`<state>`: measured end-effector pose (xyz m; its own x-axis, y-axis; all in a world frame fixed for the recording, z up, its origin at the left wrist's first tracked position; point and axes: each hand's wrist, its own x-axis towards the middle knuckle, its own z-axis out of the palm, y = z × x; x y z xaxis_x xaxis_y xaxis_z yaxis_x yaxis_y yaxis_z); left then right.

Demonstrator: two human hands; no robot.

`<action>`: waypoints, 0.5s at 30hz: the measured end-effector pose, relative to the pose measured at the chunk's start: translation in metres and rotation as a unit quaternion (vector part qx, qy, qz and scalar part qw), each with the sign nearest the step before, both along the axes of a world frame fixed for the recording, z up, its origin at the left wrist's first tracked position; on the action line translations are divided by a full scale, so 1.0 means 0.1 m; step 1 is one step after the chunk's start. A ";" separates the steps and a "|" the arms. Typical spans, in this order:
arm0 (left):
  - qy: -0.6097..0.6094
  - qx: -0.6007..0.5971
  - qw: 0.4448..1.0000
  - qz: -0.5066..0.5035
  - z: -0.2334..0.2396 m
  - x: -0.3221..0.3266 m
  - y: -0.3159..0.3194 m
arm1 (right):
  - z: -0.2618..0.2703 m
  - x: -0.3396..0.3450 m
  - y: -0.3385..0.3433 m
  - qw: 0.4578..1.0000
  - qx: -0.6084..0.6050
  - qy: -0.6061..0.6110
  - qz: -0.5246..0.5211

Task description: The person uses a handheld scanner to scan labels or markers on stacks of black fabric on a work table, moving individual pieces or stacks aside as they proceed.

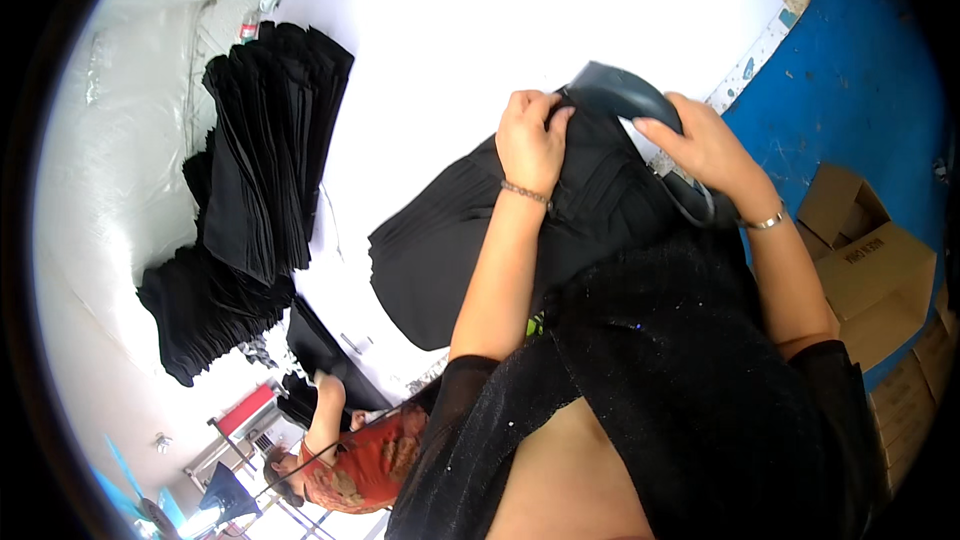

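Observation:
A stack of black cloth pieces (442, 255) is spread over the white table in front of me, with its near part against my black garment. My left hand (531, 136) pinches the far edge of the black cloth between thumb and fingers. Just to the right, my right hand (701, 139) grips a dark, glossy, curved handheld tool (622, 90). Motion blur hides its exact kind. The tool's far end reaches over the cloth edge near my left fingertips. Below my right hand, a grey loop (697, 206) shows beside the cloth; what it belongs to is unclear.
Tall stacks of folded black cloth (262, 157) stand on the left of the white table (480, 22). A co-worker in a red patterned top (360, 465) works at lower left. Open cardboard boxes (877, 270) sit on the blue floor (847, 90) to the right.

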<state>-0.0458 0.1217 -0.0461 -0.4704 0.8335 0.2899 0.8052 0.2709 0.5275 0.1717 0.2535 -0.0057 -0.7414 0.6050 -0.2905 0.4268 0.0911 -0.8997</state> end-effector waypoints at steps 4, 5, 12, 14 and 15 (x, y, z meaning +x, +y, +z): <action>0.014 0.002 1.000 -0.025 -0.01 0.02 -0.04 | -0.03 0.06 -0.08 0.995 0.074 -0.049 0.037; 0.010 0.002 1.000 -0.026 0.00 0.03 -0.03 | -0.01 -0.03 -0.07 0.999 0.039 -0.023 0.023; -0.334 -0.155 0.930 -0.026 0.50 -0.23 -0.36 | 0.03 0.15 -0.12 0.995 0.051 -0.064 0.056; -0.347 -0.216 0.910 0.073 0.64 -0.20 -0.27 | 0.03 0.09 -0.18 0.990 0.075 -0.092 0.073; -0.186 -0.145 0.971 0.041 0.43 -0.19 -0.19 | -0.01 -0.02 -0.20 0.993 0.083 -0.078 0.044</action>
